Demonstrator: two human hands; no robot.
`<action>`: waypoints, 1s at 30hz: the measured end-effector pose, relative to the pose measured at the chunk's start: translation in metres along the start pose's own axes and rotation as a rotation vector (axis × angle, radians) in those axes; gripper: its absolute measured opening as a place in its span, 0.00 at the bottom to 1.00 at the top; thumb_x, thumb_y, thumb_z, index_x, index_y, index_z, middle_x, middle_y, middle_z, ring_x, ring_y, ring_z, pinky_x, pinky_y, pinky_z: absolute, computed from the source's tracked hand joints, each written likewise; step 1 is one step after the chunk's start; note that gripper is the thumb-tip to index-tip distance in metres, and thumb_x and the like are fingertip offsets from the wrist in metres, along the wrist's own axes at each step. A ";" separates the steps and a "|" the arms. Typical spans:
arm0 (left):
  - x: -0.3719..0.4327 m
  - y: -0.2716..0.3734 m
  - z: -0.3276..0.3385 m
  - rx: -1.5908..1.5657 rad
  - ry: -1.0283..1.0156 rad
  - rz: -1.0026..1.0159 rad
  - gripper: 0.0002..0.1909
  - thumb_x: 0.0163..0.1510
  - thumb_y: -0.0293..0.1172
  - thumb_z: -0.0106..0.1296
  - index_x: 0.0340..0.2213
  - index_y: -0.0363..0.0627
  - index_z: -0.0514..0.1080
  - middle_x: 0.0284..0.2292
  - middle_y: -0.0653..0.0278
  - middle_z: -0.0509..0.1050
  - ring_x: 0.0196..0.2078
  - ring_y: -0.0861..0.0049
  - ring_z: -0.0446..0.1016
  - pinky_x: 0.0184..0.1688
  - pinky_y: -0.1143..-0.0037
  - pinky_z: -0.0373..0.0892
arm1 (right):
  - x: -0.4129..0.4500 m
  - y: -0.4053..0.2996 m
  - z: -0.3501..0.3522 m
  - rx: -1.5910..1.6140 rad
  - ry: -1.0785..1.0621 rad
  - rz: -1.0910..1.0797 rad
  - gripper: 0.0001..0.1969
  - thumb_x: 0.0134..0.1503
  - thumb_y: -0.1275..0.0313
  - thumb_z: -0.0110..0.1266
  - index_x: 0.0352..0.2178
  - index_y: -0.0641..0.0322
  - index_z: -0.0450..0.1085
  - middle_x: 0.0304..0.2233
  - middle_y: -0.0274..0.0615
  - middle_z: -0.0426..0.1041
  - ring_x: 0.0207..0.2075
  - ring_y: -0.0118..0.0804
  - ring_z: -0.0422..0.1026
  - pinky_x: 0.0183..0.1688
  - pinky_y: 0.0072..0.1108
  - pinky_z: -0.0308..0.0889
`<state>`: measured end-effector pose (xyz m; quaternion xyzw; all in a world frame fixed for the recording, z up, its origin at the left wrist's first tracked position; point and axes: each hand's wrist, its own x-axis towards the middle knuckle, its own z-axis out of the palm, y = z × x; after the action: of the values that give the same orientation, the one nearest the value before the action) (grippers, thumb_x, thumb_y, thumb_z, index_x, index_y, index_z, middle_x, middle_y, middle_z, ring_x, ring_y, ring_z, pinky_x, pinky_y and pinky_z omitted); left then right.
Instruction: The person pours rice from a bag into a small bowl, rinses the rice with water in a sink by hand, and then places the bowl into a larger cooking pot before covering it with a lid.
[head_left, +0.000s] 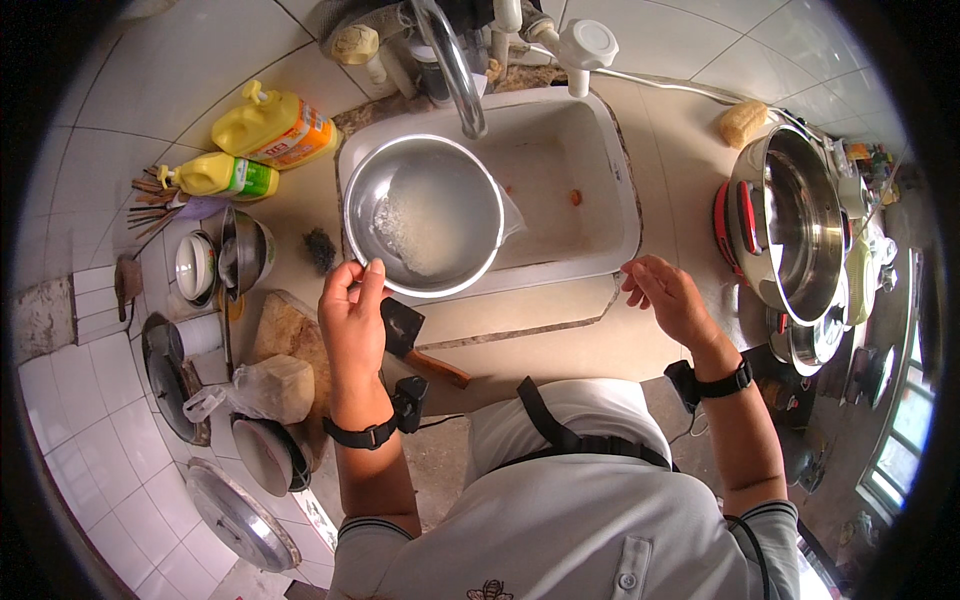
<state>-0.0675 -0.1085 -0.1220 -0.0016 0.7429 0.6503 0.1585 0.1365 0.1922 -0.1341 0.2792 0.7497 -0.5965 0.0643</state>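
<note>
My left hand (354, 319) grips the near-left rim of a round metal bowl (360, 180), its thumb on top of the edge. Inside lie white rice grains (420, 240) under cloudy water, gathered towards the near side. A clear sheet, apparently water, spills from the bowl's right rim into the white sink (619, 180). The bowl covers the left part of the sink, below a curved metal faucet (461, 82). Close to the sink's front right corner, my right hand (664, 296) hovers with loosely bent fingers apart and holds nothing.
A cleaver (429, 364) lies between sink and front edge. At left are a dark scouring pad (320, 251), yellow detergent bottles (281, 135), stacked bowls (247, 251) and a wooden cutting board (277, 326). A large steel pot (757, 262) and a sponge (742, 124) sit at right.
</note>
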 end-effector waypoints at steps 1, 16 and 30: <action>0.000 0.000 -0.001 0.013 0.001 0.004 0.09 0.53 0.31 0.51 0.28 0.36 0.65 0.24 0.68 0.68 0.25 0.86 0.67 0.30 0.83 0.66 | 0.000 0.000 0.000 0.000 0.000 -0.001 0.15 0.60 0.64 0.41 0.35 0.68 0.67 0.26 0.38 0.70 0.26 0.27 0.68 0.29 0.18 0.64; -0.003 0.010 -0.002 0.119 0.050 0.060 0.09 0.53 0.30 0.51 0.26 0.37 0.65 0.22 0.71 0.66 0.25 0.88 0.64 0.29 0.85 0.63 | -0.003 0.001 0.005 -0.003 -0.021 0.007 0.16 0.60 0.63 0.41 0.36 0.68 0.67 0.27 0.39 0.71 0.27 0.27 0.68 0.29 0.18 0.65; -0.002 0.003 -0.007 0.221 0.097 0.135 0.10 0.52 0.29 0.52 0.26 0.36 0.64 0.25 0.70 0.64 0.26 0.88 0.63 0.30 0.85 0.63 | -0.004 0.002 0.008 -0.033 -0.019 0.022 0.16 0.60 0.63 0.41 0.36 0.69 0.67 0.26 0.40 0.71 0.26 0.28 0.69 0.29 0.19 0.66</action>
<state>-0.0680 -0.1153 -0.1176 0.0342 0.8152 0.5730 0.0773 0.1388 0.1839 -0.1366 0.2808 0.7557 -0.5859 0.0824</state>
